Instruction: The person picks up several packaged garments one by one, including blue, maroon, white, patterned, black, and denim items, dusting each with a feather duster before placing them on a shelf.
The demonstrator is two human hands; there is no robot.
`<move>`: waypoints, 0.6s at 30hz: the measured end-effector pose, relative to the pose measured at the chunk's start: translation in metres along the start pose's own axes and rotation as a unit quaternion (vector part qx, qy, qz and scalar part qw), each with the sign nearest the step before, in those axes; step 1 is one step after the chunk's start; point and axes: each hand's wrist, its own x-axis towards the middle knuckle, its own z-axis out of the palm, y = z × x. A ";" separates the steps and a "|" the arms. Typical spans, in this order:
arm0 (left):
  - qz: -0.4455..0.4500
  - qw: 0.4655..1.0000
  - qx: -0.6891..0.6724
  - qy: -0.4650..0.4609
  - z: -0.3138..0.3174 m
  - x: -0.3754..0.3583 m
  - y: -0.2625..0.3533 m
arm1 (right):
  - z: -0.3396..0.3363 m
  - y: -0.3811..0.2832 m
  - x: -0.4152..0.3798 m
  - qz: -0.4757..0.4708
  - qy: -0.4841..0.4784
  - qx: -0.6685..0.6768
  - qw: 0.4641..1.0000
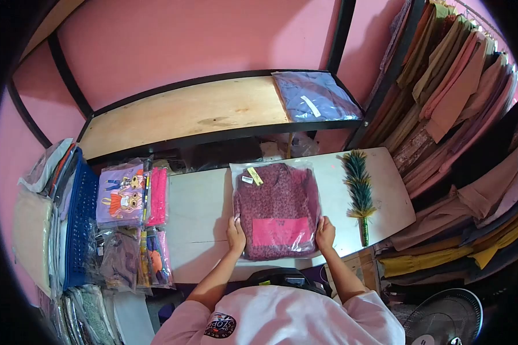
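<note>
A dark maroon patterned garment in a clear plastic bag (276,201) lies on the white table in front of me. A bright pink panel crosses its lower half, and a yellow tag with a white label sits near its top left. My left hand (236,234) grips the bag's lower left edge. On the opposite side, my right hand (326,233) holds the lower right edge. The fingers curl partly behind the plastic, so their tips are hidden. To the right of the bag rests a feather duster (360,187) with a green handle.
Bagged clothes (121,195) are stacked at the table's left, beside a blue basket (80,224). A wooden shelf (184,118) behind bears a bagged blue garment (316,96). Hanging clothes (449,86) line the right side, above a fan (449,316). The white table (198,201) has a rounded right corner.
</note>
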 end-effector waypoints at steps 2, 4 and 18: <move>0.018 1.000 0.002 0.005 0.013 0.000 0.000 | -0.010 0.009 0.016 0.024 -0.016 -0.019 0.999; 0.035 0.999 0.002 0.015 0.023 -0.002 -0.009 | -0.022 0.031 0.030 0.014 -0.050 -0.088 0.995; -0.047 0.962 0.102 -0.248 -0.044 -0.064 -0.016 | -0.099 0.076 0.044 0.030 -0.094 -0.160 0.982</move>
